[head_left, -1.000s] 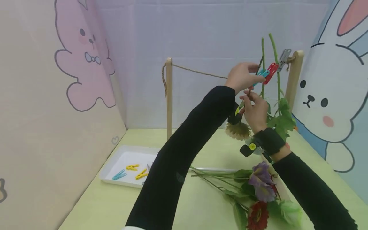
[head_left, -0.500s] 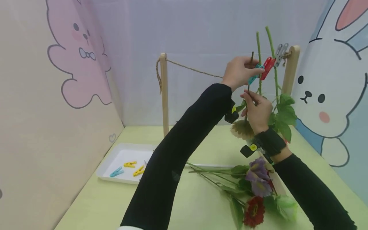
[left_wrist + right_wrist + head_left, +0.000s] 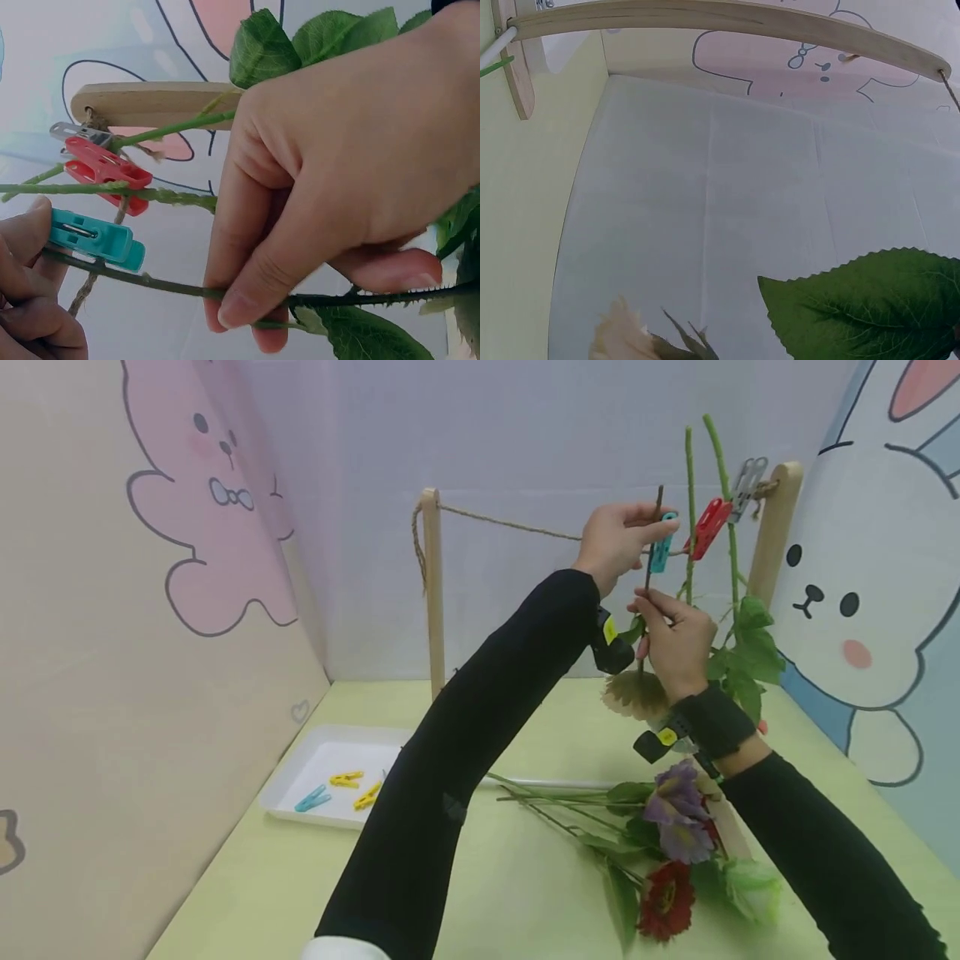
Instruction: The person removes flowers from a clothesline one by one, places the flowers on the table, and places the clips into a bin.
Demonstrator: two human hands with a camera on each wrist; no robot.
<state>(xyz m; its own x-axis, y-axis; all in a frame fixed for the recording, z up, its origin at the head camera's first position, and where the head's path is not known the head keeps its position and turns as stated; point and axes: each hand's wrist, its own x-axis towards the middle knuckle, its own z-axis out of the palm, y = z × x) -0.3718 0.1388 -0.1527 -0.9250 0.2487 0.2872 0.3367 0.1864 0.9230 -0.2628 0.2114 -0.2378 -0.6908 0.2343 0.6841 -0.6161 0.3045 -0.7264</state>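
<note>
In the head view my left hand point(image 3: 617, 542) pinches a teal clothespin point(image 3: 662, 543) beside the top of a dark flower stem point(image 3: 650, 539). The left wrist view has this clothespin point(image 3: 97, 238) lying along the stem, its jaw end at the twine point(image 3: 84, 291). Lower down, my right hand point(image 3: 681, 647) pinches the same stem between thumb and fingers. A beige flower point(image 3: 635, 695) hangs head down under it; its petals point(image 3: 619, 334) and a green leaf point(image 3: 870, 307) show in the right wrist view.
Two green stems hang to the right, by a red clothespin point(image 3: 707, 529) and a grey clothespin point(image 3: 747, 489). Wooden posts point(image 3: 432, 593) hold the twine. Purple flowers point(image 3: 678, 810) and a red flower point(image 3: 666, 902) lie on the table. A white tray point(image 3: 300, 814) holds loose clothespins.
The teal clothespin has turned from slanted to nearly upright in my left hand. My right hand stays on the stem. The head view has shifted slightly.
</note>
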